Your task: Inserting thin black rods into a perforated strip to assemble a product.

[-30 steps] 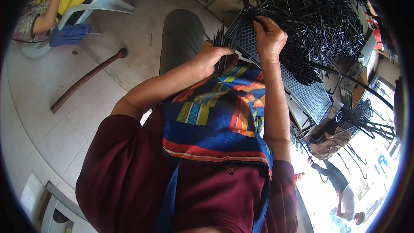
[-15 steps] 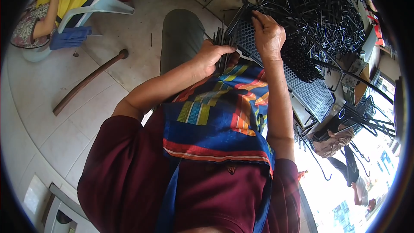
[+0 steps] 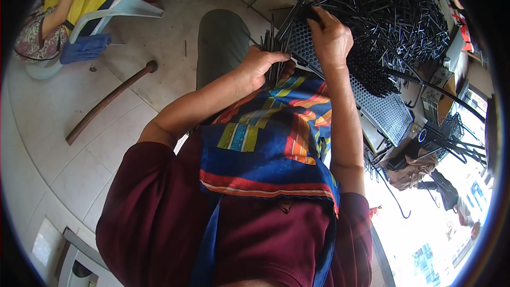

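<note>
My left hand (image 3: 260, 65) is closed around a bunch of thin black rods (image 3: 272, 42), which stick up past the thumb. Close to its right lies a perforated tray (image 3: 390, 119), a slanting plate full of small round holes. Over the tray's far end my right hand (image 3: 332, 37) bends down, thumb and fingers pinched together against a dark patch; what is between the fingertips is hidden. Many black rods (image 3: 372, 76) stand packed in the tray's middle, beside my right forearm.
A large heap of loose black rods (image 3: 382, 8) spreads beyond the tray. At right are hooked metal bars (image 3: 451, 95) and a brown crumpled bag (image 3: 411, 172). A wooden-handled tool (image 3: 111, 103) shows at left, near a person on a pale plastic chair (image 3: 125, 8).
My right hand has shifted slightly, its fingertips a little farther toward the tray's far end. The left hand keeps its bunch almost still. A distant person at right has moved lower.
</note>
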A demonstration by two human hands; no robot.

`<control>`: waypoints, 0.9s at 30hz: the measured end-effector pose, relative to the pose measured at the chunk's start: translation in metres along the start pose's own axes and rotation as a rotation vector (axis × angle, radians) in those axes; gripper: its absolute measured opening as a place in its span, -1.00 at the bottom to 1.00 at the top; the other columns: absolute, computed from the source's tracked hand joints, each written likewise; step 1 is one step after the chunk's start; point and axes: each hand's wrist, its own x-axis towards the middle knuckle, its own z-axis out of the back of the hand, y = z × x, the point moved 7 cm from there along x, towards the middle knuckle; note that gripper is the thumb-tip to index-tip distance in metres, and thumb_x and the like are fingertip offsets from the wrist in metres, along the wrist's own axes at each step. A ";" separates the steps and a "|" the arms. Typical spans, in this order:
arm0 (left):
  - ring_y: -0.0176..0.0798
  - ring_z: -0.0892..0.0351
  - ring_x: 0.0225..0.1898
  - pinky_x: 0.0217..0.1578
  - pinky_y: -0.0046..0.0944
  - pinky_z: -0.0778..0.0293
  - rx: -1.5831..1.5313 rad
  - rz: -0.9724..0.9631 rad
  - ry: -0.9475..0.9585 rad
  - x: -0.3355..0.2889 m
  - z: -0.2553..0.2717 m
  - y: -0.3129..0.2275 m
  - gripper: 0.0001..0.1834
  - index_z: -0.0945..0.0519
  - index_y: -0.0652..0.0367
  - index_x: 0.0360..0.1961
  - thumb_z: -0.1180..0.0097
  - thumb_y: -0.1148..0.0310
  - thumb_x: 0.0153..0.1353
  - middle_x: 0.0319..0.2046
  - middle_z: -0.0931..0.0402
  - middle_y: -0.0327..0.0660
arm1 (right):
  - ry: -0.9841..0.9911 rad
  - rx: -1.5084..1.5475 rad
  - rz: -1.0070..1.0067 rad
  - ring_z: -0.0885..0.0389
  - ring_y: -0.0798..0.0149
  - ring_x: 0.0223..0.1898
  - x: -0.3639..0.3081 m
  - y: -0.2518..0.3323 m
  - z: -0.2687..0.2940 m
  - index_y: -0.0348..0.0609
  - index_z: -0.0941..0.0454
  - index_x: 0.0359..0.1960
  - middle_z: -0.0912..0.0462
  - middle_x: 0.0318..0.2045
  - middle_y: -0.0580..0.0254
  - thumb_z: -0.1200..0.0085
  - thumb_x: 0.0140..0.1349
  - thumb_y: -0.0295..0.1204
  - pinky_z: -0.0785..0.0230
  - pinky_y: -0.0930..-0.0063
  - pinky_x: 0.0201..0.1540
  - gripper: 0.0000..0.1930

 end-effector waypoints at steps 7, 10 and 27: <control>-0.10 -0.65 -0.49 -0.52 -0.21 -0.55 -0.005 -0.086 0.067 -0.006 -0.013 -0.006 -0.86 -0.59 0.42 -0.36 -0.21 0.54 0.07 -0.46 -0.62 0.03 | 0.420 0.818 -0.423 -0.54 0.49 -0.58 -0.057 -0.011 -0.028 -0.35 -0.60 -0.40 -0.62 -0.58 0.24 -0.20 0.01 -0.60 -0.37 0.62 -0.54 -0.89; -0.10 -0.66 -0.50 -0.54 -0.21 -0.55 0.033 -0.116 0.047 -0.003 -0.013 -0.006 -0.86 -0.59 0.41 -0.34 -0.19 0.54 0.08 -0.46 -0.62 0.03 | 0.235 0.953 -0.629 -0.42 0.53 -0.66 -0.065 -0.030 -0.024 -0.32 -0.61 -0.38 -0.61 -0.53 0.33 -0.19 0.04 -0.61 -0.22 0.68 -0.61 -0.90; -0.12 -0.62 -0.55 -0.59 -0.21 -0.50 0.096 -0.025 -0.104 -0.004 -0.001 0.001 -0.93 -0.55 0.35 -0.39 -0.14 0.55 0.09 -0.51 -0.60 0.00 | -0.232 0.382 -0.063 -0.52 0.52 -0.59 -0.014 -0.030 0.013 -0.19 -0.65 -0.27 -0.63 -0.50 0.36 -0.19 0.09 -0.59 -0.36 0.65 -0.52 -0.85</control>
